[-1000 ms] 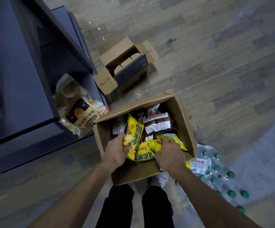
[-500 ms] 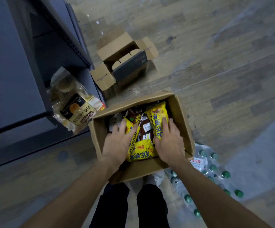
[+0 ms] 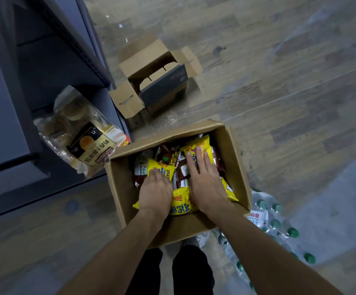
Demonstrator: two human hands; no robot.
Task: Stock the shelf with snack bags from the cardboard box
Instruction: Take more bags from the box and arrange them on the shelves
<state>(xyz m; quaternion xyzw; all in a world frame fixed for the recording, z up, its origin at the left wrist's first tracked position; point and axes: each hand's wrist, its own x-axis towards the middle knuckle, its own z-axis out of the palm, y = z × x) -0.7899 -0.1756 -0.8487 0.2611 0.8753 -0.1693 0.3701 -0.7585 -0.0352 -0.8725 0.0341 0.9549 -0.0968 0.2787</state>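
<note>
Both of my hands are down inside the open cardboard box [image 3: 234, 167] that stands on the wooden floor [image 3: 279, 92] right in front of my legs, seen from the head camera looking straight down. My left hand [image 3: 155, 192] lies on a yellow snack bag [image 3: 162, 167] at the left of the pile, its fingers curled down over the bag's near part so that I grip it. My right hand [image 3: 204, 184] lies flat with straight, slightly spread fingers pressing on another yellow snack bag [image 3: 200, 145] toward the far right of the box; it holds nothing. Between my wrists a third yellow bag [image 3: 181, 203] lies against the near wall, and dark brown snack bags [image 3: 168, 152] show between and under the yellow ones. To my left stands the dark grey shelf [image 3: 24, 81], and on its low ledge, just beside the box's left corner, a clear bag of round pastries [image 3: 81, 133] with a black and cream label leans out over the edge. Farther off on the floor, beyond the box, a smaller cardboard carton [image 3: 158, 79] lies with its flaps thrown open, its inside showing nothing I can make out. At my right, touching the box's near right corner, a shrink-wrapped pack of water bottles [image 3: 279, 226] with green caps lies on the floor. My dark trousers [image 3: 172, 271] show below the box.
</note>
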